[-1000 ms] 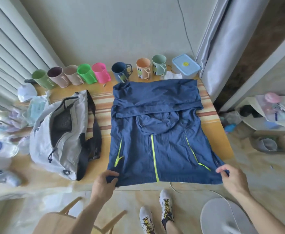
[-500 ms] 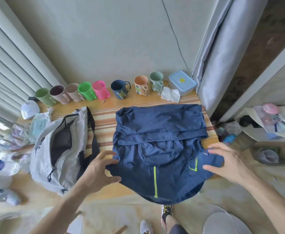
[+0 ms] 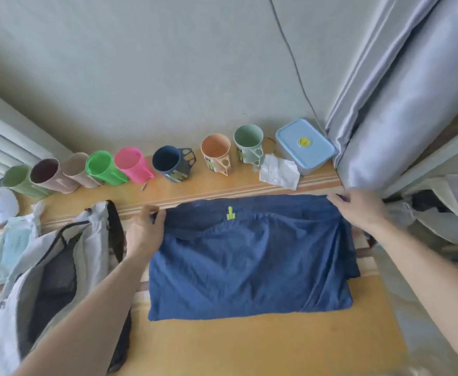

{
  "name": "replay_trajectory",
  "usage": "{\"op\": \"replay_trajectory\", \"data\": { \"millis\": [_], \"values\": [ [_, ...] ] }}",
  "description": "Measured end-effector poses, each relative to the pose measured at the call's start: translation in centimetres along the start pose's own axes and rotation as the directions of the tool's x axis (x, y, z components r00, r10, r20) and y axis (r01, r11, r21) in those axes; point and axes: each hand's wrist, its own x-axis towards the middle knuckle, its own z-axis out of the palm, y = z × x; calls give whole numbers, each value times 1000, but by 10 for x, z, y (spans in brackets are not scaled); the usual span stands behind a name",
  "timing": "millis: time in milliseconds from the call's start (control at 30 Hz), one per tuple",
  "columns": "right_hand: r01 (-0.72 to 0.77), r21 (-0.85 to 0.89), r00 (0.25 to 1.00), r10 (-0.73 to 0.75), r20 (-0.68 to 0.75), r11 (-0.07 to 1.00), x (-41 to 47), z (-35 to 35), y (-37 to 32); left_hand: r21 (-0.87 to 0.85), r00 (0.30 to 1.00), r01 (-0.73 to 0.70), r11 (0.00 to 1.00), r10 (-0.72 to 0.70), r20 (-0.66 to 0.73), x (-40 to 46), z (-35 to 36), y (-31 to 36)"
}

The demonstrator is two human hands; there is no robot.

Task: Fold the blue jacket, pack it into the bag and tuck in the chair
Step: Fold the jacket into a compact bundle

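Note:
The blue jacket (image 3: 252, 259) lies folded in half on the wooden table (image 3: 249, 346), a rough rectangle with a small yellow-green mark near its far edge. My left hand (image 3: 145, 230) pinches the far left corner of the folded cloth. At the far right corner, my right hand (image 3: 358, 207) grips the hem. The grey and black bag (image 3: 59, 275) lies open on the table just left of the jacket, under my left forearm. The chair is out of view.
A row of several coloured mugs (image 3: 130, 165) lines the back of the table against the wall. A blue lidded box (image 3: 305, 145) and a crumpled tissue (image 3: 278, 172) sit at the back right. A grey curtain (image 3: 401, 90) hangs right. Clutter lies at the far left.
Both hands carried the jacket's lower hem from the near table edge up and over to the far edge, folding it in half. The view tilted up and the chair and feet dropped out of sight.

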Motion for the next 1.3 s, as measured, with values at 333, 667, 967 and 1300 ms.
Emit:
{"op": "replay_trajectory", "data": {
  "millis": [333, 667, 967, 1300],
  "values": [
    [393, -405, 907, -421, 21, 826, -21, 103, -44, 448, 787, -612, 652, 562, 257, 11, 40, -34],
    [428, -275, 784, -505, -362, 861, -55, 98, -97, 67, 999, 29, 997, -27, -33, -3, 42, 2],
    [517, -330, 856, -487, 174, 790, -87, 213, -100, -133, 814, 504, 853, -418, 404, -48, 33, -55],
    [4, 799, 981, -157, 113, 601, -136, 90, -95, -461, 836, 178, 869, 113, 536, -99, -21, 82]
  ]
}}
